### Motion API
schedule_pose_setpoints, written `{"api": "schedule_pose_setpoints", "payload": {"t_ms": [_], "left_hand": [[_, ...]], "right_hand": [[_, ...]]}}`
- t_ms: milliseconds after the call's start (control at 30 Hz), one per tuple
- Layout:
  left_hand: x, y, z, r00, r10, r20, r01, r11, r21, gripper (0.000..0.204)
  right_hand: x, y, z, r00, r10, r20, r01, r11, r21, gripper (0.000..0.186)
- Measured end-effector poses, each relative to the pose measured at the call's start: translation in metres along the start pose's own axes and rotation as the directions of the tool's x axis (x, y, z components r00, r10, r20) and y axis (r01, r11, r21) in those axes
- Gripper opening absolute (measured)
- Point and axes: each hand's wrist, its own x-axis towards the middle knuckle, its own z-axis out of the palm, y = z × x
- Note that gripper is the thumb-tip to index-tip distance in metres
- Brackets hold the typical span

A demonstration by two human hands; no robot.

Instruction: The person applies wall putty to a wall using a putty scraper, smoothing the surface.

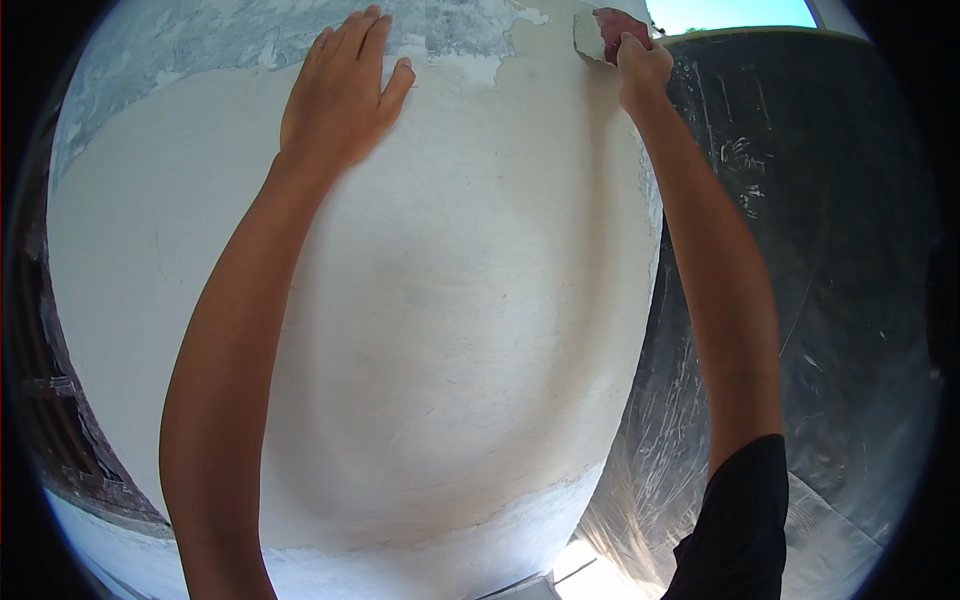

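Note:
In front of me is a wall [450, 260] coated in pale cream putty, with bare blue-grey patches along its top. My left hand [345, 90] lies flat against it at the upper left, fingers stretched upward and thumb out to the side, holding nothing. At the upper right my right hand [645, 70] is closed on a maroon putty spreader [622, 28], thumb laid over its face. Pale putty covers the spreader's left part, which rests at or very near the wall close to its right edge. The fingers behind the spreader are hidden.
A dark, scuffed sheet [820, 220] with white smears hangs to the right of the wall. Bright sky [735, 14] shows above it. Along the far left edge runs a dark brown slatted frame [70, 420]. A paler strip of wall [420, 575] lies below the putty.

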Motion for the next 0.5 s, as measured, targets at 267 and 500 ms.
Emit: {"api": "schedule_pose_setpoints", "payload": {"t_ms": [267,500], "left_hand": [[0.003,0.004,-0.008,0.998,-0.023,0.062,0.025,0.999,-0.044,0.05],[0.001,0.002,-0.013,0.985,-0.071,0.156,0.083,0.994,-0.073,0.053]], "right_hand": [[0.006,0.004,-0.003,0.998,0.026,0.061,-0.034,0.989,0.142,0.02],[-0.032,-0.036,0.048,0.967,-0.123,0.222,0.103,0.99,0.097,0.011]]}}
